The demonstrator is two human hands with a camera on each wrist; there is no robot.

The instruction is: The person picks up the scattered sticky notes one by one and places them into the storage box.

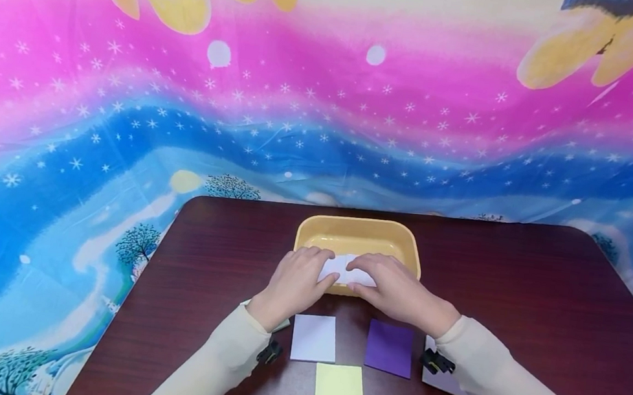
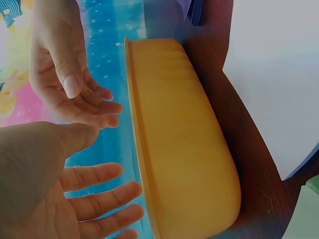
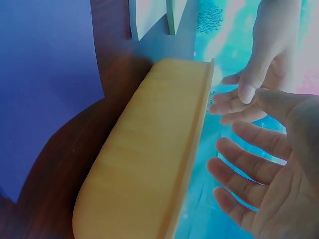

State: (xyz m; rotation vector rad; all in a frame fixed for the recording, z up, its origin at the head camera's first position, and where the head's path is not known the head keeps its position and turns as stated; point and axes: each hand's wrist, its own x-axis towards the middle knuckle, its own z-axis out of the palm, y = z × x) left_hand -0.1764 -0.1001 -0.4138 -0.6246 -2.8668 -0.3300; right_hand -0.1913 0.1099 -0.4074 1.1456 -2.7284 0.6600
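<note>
A yellow plastic basin (image 1: 359, 234) stands toward the back of the table. White paper (image 1: 335, 265), creased in places, shows inside it between my hands in the head view. My left hand (image 1: 295, 280) hovers at the near left rim with fingers spread and slightly bent. On the near right, my right hand (image 1: 396, 290) mirrors it, thumb and fingers apart. Both wrist views show the palms facing the basin with nothing between the fingers. Each thumb points toward the other hand.
Nearer me lie a pale lavender pad of paper (image 1: 315, 339), a purple pad (image 1: 390, 349) and a light yellow pad (image 1: 339, 394). A greyish pad (image 1: 442, 379) is partly under my right sleeve; a pale green pad (image 1: 282, 325) is mostly behind my left wrist. A printed cloth (image 1: 326, 114) hangs behind the table.
</note>
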